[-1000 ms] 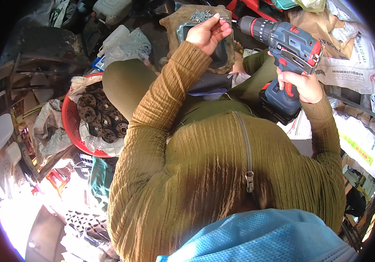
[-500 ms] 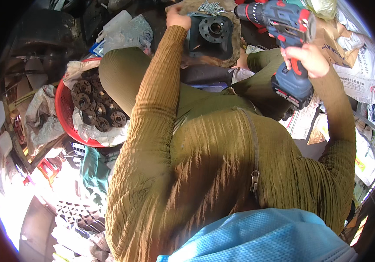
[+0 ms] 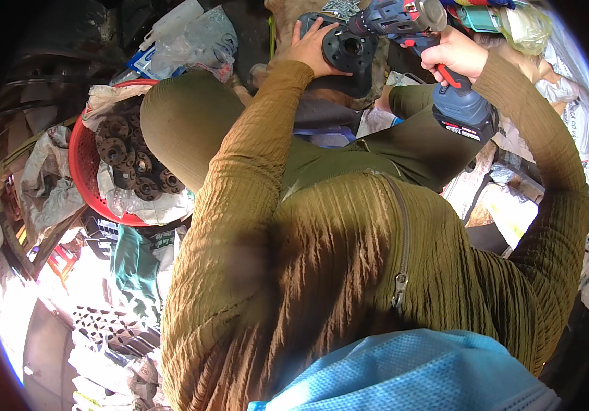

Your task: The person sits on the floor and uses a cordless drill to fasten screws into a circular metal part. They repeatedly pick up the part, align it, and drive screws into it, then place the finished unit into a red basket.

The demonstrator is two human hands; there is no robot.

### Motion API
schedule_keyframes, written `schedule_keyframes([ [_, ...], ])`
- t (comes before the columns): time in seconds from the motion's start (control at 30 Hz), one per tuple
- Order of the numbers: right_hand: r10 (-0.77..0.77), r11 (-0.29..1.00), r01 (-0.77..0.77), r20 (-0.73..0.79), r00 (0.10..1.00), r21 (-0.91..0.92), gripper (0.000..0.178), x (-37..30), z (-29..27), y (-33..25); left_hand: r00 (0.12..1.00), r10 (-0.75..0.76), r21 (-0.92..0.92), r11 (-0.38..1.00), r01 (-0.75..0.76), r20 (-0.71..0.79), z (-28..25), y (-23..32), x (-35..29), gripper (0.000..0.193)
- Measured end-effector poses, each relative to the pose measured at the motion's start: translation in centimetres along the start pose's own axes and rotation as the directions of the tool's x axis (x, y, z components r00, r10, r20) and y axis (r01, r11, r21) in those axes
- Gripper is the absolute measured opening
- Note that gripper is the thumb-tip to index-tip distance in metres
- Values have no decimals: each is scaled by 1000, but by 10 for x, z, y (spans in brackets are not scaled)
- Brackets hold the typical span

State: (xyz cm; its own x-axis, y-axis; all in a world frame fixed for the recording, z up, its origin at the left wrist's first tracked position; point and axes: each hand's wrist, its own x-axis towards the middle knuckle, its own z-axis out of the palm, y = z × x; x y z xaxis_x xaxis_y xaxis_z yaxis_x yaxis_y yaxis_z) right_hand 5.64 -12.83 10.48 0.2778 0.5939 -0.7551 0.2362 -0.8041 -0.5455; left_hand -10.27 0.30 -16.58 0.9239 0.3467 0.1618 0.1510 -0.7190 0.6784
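My right hand (image 3: 455, 56) is wrapped round the handle of a blue-grey cordless drill (image 3: 404, 19), with its battery toward me. The drill's front end points left, above a black round flange (image 3: 341, 55) with a raised central hole. My left hand (image 3: 311, 49) grips the flange's left side, thumb along the near edge and fingers spread over the far edge. Under the flange lies a dark square plate (image 3: 354, 85) on a brown board (image 3: 287, 15). A small pile of silvery screws (image 3: 341, 8) sits just beyond the flange. The drill's tip is hard to make out.
At my left stands a red plastic basket (image 3: 80, 164) lined with a whitish sack, holding several dark round flanges (image 3: 124, 154). A clear plastic bag (image 3: 202, 42) lies beyond my left knee. Sacks and a yellowish bag (image 3: 526, 31) crowd the right side.
My left hand has moved right from the plate's corner onto the flange, its fingers now spread around it. The drill in my right hand has shifted left, its front end now over the flange.
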Motion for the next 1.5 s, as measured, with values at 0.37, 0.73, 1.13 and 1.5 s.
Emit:
schedule_keyframes([
  [0.37,112,920,-61,113,987,-388,31,27,-14,-18,1000,-7,-33,999,7,-12,-3,3,2,91],
  [0.73,172,933,-89,216,961,-348,28,51,-33,-28,998,31,-50,998,-33,-45,-9,5,4,81],
  [1.13,-27,827,93,126,992,-555,24,33,-10,-22,995,-34,-161,986,49,95,-16,5,7,94],
  [1.5,-232,616,371,289,929,-695,24,50,-20,-32,999,-24,-161,986,32,49,-15,4,6,91],
])
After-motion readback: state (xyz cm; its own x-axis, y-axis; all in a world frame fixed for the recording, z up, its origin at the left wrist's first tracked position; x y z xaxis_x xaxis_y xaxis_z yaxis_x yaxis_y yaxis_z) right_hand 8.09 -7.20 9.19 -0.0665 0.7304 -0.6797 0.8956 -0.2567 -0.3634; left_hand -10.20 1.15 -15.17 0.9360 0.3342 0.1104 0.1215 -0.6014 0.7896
